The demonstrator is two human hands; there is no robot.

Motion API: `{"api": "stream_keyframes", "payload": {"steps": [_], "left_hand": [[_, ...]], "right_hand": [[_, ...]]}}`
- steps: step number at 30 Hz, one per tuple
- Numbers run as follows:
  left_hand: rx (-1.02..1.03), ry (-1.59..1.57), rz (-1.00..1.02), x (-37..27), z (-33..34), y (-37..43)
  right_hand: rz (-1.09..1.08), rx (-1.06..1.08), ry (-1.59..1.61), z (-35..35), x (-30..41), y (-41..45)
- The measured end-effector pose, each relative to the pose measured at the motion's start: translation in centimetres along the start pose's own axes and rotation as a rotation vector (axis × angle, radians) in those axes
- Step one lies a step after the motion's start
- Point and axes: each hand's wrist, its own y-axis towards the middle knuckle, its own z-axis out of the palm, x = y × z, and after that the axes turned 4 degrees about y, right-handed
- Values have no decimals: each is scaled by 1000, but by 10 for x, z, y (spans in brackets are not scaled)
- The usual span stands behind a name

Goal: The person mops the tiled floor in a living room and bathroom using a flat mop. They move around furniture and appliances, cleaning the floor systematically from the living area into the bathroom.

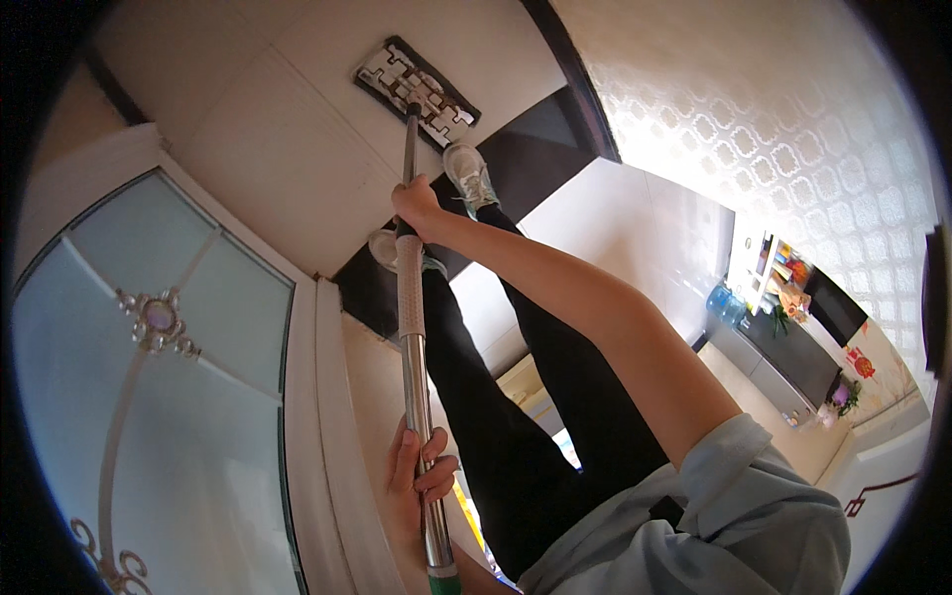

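Note:
A flat mop's metal pole (413,372) slants up through the middle of the view, with both of my hands around it. My right hand (416,204) grips it higher up, just above a pale textured sleeve (410,286). Lower down, my left hand (424,465) wraps the bare metal above a green grip end (445,584). The mop head (418,91), a rectangular plate with a dark edge, lies on the light tiled floor (297,141) in front of my shoes. Its underside is hidden.
A white-framed frosted glass door (193,416) with a jewelled ornament stands at left. A dark floor strip (535,137) runs beneath my shoes (468,177). At right are a patterned wall (766,149), a blue water bottle (725,303) and a grey cabinet (788,357).

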Motion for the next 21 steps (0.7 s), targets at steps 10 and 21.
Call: {"api": "stream_keyframes", "payload": {"steps": [10,21], "left_hand": [[-173,-159,119,19,-8,-90],[-359,163,101,67,108,-189]], "right_hand": [[-84,101,-62,83,-79,-56],[72,239,350,13,2,-200]]}}
